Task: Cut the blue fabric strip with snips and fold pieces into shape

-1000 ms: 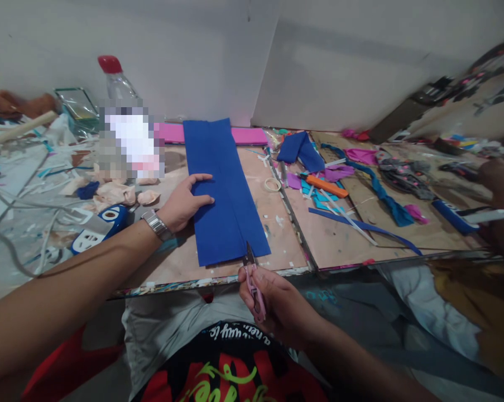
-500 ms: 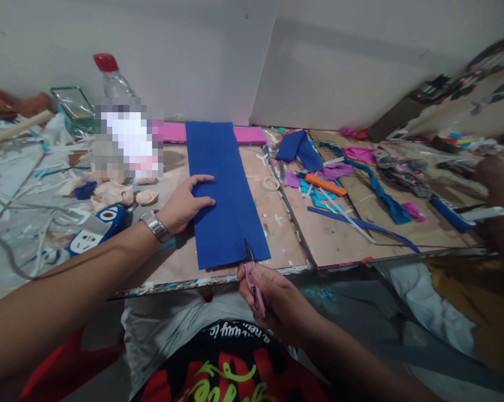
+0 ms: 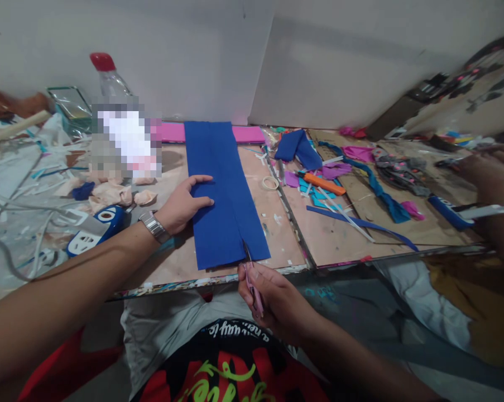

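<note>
From where I stand, one long, matte blue sheet (image 3: pixel 218 223), paper or cloth, I cannot tell which, lies flat under the person's left hand (image 3: pixel 180 206), which is open, thumb and forefinger spread across its left side; a metal-link watch (image 3: pixel 154 226) circles that wrist. The right hand (image 3: pixel 272 290) is closed around one pair of pink-handled scissors (image 3: pixel 255 298), their dark, pointed blades meeting the sheet's near edge. A thin line runs up the sheet from the blades; crease or cut, I cannot tell. Beyond the left hand, the sheet's far end overlaps one smooth, bright pink slab (image 3: pixel 247 134). The right hand sits just off the front edge of the worn board tabletop (image 3: pixel 285 245), with open room below its wrist. Up and right of it, past a strip of bare board, are one pale ring (image 3: pixel 264 182), one orange cutter (image 3: pixel 325 183) and one folded blue piece (image 3: pixel 300 151). Left of the left hand, crumpled, peach-coloured wads (image 3: pixel 111 194) crowd together.
</note>
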`<state>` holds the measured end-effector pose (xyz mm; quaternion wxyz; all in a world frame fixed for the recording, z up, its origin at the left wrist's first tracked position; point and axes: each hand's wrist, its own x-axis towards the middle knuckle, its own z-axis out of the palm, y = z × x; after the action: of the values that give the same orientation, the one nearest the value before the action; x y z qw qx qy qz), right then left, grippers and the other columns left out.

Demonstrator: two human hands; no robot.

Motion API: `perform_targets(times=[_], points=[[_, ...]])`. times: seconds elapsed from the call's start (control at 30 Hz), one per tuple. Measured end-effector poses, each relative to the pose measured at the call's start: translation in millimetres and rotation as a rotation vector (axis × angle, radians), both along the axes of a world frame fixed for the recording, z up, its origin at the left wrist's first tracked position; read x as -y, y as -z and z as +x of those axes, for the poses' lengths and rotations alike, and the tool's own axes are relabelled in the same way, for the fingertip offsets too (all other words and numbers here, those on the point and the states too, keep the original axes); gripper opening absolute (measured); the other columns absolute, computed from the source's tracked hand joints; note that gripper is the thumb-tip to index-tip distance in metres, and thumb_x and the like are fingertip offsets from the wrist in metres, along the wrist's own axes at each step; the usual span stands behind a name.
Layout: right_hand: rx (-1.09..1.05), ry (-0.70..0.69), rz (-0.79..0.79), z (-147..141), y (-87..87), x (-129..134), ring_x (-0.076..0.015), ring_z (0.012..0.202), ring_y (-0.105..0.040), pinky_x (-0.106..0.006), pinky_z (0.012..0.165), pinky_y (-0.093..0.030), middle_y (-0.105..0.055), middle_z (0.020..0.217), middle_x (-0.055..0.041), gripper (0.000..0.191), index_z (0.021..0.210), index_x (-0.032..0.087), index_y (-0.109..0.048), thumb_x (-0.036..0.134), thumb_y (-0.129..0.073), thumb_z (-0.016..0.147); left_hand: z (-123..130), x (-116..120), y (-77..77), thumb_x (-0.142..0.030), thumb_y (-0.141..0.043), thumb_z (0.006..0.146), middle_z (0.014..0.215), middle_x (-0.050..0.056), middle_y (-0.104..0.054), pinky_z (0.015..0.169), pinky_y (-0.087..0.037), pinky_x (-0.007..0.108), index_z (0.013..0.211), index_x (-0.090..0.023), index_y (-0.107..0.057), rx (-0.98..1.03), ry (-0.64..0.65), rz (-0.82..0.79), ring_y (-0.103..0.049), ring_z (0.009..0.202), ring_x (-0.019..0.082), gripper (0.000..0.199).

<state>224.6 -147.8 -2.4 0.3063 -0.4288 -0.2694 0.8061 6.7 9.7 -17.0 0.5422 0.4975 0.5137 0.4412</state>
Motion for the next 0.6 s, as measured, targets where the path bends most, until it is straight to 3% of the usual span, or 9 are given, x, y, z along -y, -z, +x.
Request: perform_targets(times=[0.6], points=[[0.01, 0.05, -0.028, -2.1, -1.4, 0.3, -0.0023, 0.04, -0.031, -0.014, 0.035, -0.021, -0.056, 0.065, 0.0078, 0.05, 0.1, 0.02, -0.057, 0.064, -0.075, 0.085, 1.1, 2.3, -0.1, -0.018, -0.082, 0.065, 0.117, 0.006, -0.069, 0.073, -0.059, 0.031, 0.128, -0.025, -0.066, 0.048, 0.024, -0.024, -0.066, 0.09, 0.02, 0.065]])
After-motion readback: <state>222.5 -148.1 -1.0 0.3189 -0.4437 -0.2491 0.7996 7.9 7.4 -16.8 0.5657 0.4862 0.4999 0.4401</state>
